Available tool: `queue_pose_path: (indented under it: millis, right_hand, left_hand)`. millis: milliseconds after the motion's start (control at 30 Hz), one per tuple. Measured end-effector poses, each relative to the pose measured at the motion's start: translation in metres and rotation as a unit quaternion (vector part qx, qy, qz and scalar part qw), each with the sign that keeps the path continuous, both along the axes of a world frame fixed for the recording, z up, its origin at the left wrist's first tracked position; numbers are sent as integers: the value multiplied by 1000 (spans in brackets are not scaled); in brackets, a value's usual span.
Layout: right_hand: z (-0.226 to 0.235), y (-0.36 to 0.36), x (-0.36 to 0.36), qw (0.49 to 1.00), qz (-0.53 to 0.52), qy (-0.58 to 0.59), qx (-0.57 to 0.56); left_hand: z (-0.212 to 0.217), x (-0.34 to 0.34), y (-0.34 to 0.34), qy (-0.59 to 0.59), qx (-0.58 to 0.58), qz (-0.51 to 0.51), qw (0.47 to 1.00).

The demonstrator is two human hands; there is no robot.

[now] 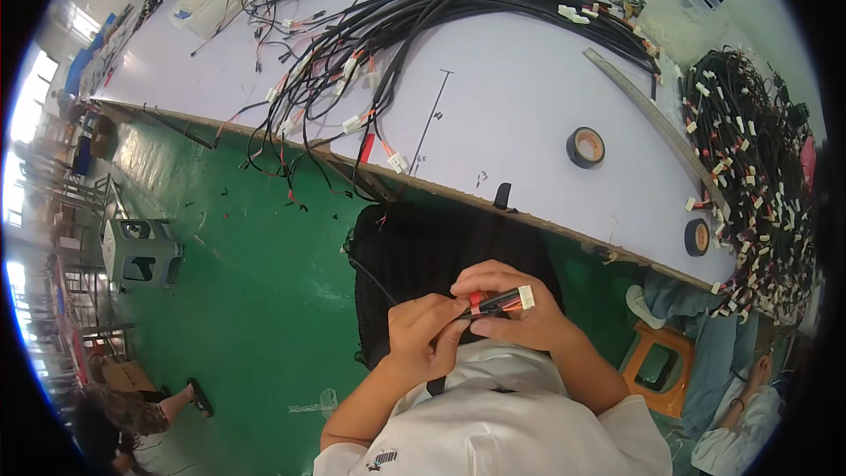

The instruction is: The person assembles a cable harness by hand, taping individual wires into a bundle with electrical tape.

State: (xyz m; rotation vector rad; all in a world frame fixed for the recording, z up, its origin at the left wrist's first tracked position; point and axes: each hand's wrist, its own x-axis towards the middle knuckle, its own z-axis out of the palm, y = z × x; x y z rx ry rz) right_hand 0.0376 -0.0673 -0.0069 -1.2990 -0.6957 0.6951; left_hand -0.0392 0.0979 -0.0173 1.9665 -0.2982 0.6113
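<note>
Over my lap, my left hand [421,333] pinches a black wire harness [502,303] between thumb and fingers. My right hand [536,322] is closed around the same harness, close to its white connector [527,297]. A band of red tape [476,301] wraps the wires between my two hands. Orange and black wires run from the tape into the connector. Part of the harness is hidden behind my fingers.
A white table [502,79] stands ahead, bearing a long bundle of black harnesses [423,13], tape rolls [585,148] and a metal ruler [648,115]. More harnesses [749,176] are heaped at right. An orange stool [659,368] and a seated person are at lower right; a grey stool [141,251] stands left.
</note>
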Motion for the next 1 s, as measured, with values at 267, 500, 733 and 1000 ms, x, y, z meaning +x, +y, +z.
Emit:
queue_pose_path:
  millis: [267, 500, 733, 1000]
  right_hand:
    - [-14, 14, -36, 965, -258, 1, -55]
    - [-11, 25, -47, 961, -235, -139, -39]
    - [69, -72, 15, 889, -268, -364, -67]
    - [52, -126, 102, 619, -368, -515, -465]
  left_hand:
    - [-12, 10, -15, -80, 68, 138, 985]
    - [-44, 15, 2, 46, 93, 257, 961]
    - [-19, -3, 23, 207, -284, 119, 929]
    - [22, 13, 15, 292, -286, -157, 899]
